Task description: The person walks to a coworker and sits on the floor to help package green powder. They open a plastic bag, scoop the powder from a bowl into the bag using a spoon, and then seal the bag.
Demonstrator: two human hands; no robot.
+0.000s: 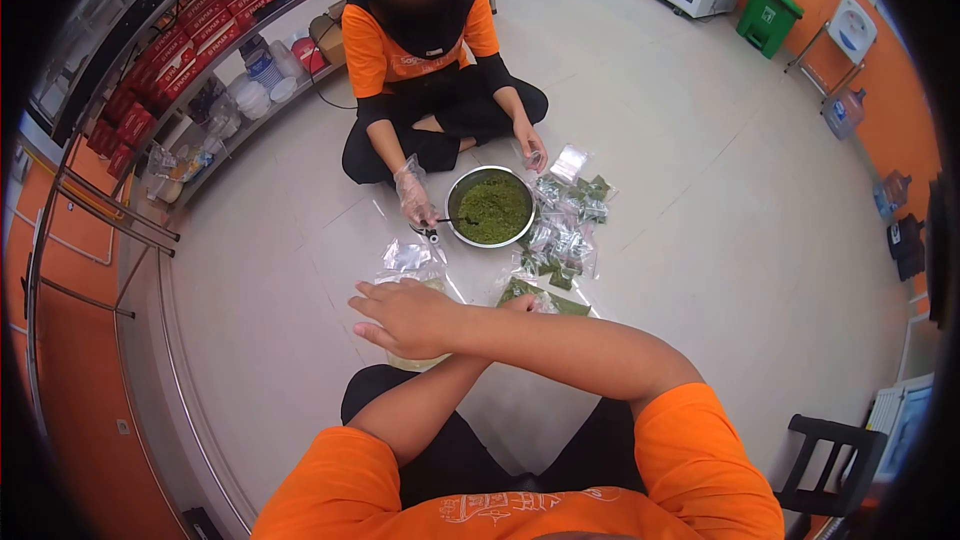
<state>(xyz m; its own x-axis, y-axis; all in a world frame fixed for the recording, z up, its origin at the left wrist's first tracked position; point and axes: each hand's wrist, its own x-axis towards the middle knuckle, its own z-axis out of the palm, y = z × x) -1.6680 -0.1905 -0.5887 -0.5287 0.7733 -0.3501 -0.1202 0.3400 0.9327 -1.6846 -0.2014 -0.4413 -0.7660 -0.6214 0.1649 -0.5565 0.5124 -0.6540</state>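
My forearms cross, the right over the left. My right hand (408,320) reaches to the left with its fingers spread and holds nothing; it hovers over a clear plastic bag with pale yellow-green contents (415,363), largely covered by the hand. Beyond the crossed arms, my left hand (522,305) has its fingers closed at a crinkled clear plastic bag (545,304), beside flat green leaf-like pieces (574,307). My right forearm hides part of that hand. Ahead stands a steel bowl (452,190) of chopped green filling (491,208).
Opposite sits a person in an orange shirt (415,62); their gloved hand (414,195) holds a dark-handled utensil in the bowl. Small plastic packets (565,240) lie right of the bowl. Shelving (235,140) runs along the left; a black stool-like frame (830,465) stands at right.
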